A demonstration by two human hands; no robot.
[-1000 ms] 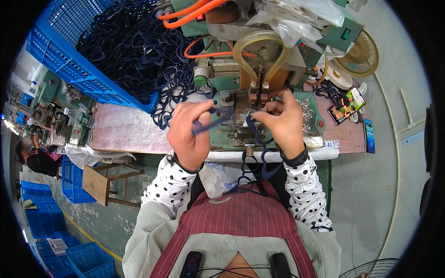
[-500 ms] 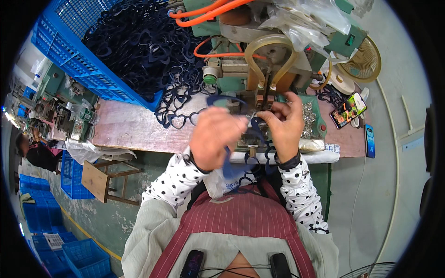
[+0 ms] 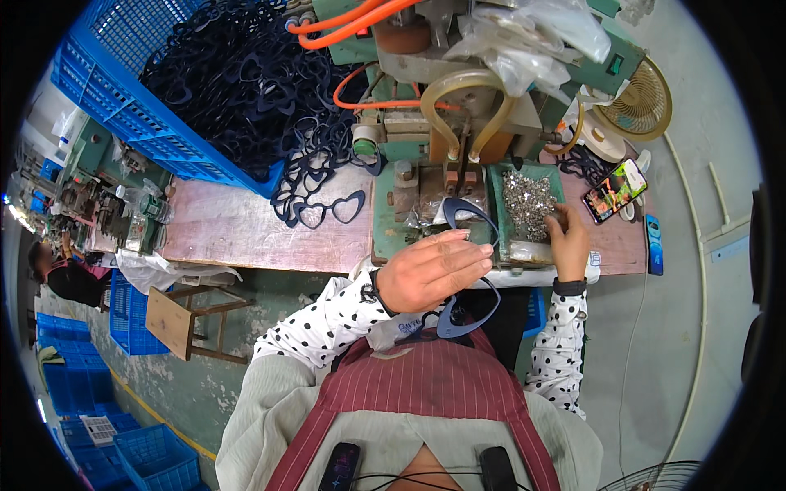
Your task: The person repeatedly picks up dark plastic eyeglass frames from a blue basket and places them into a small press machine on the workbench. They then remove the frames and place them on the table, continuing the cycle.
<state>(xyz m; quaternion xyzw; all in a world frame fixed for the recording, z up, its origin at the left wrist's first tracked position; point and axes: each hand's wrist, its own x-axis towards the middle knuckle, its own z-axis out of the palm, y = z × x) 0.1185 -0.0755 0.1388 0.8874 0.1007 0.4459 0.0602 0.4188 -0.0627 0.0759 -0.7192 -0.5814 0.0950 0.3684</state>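
Observation:
A dark blue glasses frame without lenses (image 3: pixel 449 323) is in my left hand (image 3: pixel 430 274), in front of the machine. One rim shows beyond the fingers and the other below them; the hand covers the middle of the frame. My right hand (image 3: pixel 571 245) is at the right edge of a pile of small silvery metal parts (image 3: pixel 528 200) in a green tray (image 3: pixel 498 217). Its thumb and fingers are bent together, and anything between the tips is too small to make out. The green bench machine (image 3: pixel 393 221) with two copper-coloured blocks (image 3: pixel 460 180) stands just beyond my left hand.
A blue crate (image 3: pixel 123 98) heaped with dark frames (image 3: pixel 229 74) sits at the far left, with loose frames (image 3: pixel 332 211) spilling onto the table (image 3: pixel 246 237). Orange hoses (image 3: pixel 352 29) cross the machine. A phone (image 3: pixel 616 191) and a fan (image 3: pixel 639 98) are at the right.
My right hand has left the machine's blocks and moved right to the metal parts. The left hand has shifted right and slightly down with a frame in it. The machine's front now shows.

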